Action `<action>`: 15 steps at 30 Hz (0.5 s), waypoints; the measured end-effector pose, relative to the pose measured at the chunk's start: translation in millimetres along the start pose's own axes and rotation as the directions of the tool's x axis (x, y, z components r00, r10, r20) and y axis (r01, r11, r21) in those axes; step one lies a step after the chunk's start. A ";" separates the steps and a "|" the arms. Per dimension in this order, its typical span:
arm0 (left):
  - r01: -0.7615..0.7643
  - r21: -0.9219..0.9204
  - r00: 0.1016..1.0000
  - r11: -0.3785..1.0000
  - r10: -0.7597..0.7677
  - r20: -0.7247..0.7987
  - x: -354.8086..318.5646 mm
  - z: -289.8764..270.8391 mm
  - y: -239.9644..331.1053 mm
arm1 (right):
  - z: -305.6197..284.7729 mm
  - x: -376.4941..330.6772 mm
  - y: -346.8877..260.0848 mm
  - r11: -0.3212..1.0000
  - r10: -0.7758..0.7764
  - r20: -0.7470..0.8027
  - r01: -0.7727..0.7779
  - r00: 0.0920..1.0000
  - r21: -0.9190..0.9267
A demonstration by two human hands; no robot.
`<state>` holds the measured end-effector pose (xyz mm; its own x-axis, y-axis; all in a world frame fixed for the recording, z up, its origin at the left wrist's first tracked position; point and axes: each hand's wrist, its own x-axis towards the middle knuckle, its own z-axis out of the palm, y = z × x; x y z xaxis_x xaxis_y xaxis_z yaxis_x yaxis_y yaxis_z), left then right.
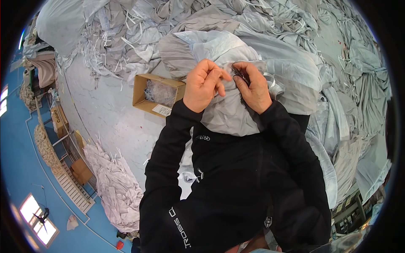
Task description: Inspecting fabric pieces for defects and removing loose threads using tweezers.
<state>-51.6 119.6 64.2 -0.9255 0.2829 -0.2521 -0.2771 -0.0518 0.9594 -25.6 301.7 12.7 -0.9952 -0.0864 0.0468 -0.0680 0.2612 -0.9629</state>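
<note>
- My left hand [203,84] is pinching grey fabric [228,111].
- My right hand [253,86] is gripping a small dark tool [240,74] against it.
- A cardboard box [157,93] is sitting just beside.

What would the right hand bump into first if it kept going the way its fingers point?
The right hand, which holds a small dark tool, points up and left toward the left hand. It would probably meet the left hand's fingertips first, over the grey cloth; depth is hard to judge.

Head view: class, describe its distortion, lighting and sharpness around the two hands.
Head view: fisheye bends the white table's edge and leaves black corners; light is even and soft; left hand, right hand and the pale grey fabric they pinch look sharp.
</note>
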 end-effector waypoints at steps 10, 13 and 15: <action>-0.436 0.881 0.843 0.185 0.428 0.327 10.0 -29.6 -16.9 | 2.9 0.8 -5.0 0.998 -0.047 0.039 0.048 0.998 -0.029; -0.407 0.892 0.863 0.198 0.404 0.304 7.0 -33.8 -12.0 | 3.4 0.7 -6.6 0.998 -0.059 0.037 0.060 0.998 -0.034; -0.399 0.877 0.851 0.268 0.464 0.246 2.7 -29.9 -7.0 | 2.9 0.7 -7.0 0.997 -0.051 0.039 0.053 0.998 -0.051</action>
<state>-59.9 92.1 53.0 -0.8527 0.4523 0.2614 0.5218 0.7127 0.4689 -25.7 297.0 18.7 -0.9869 -0.1369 0.0854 -0.1241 0.3051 -0.9442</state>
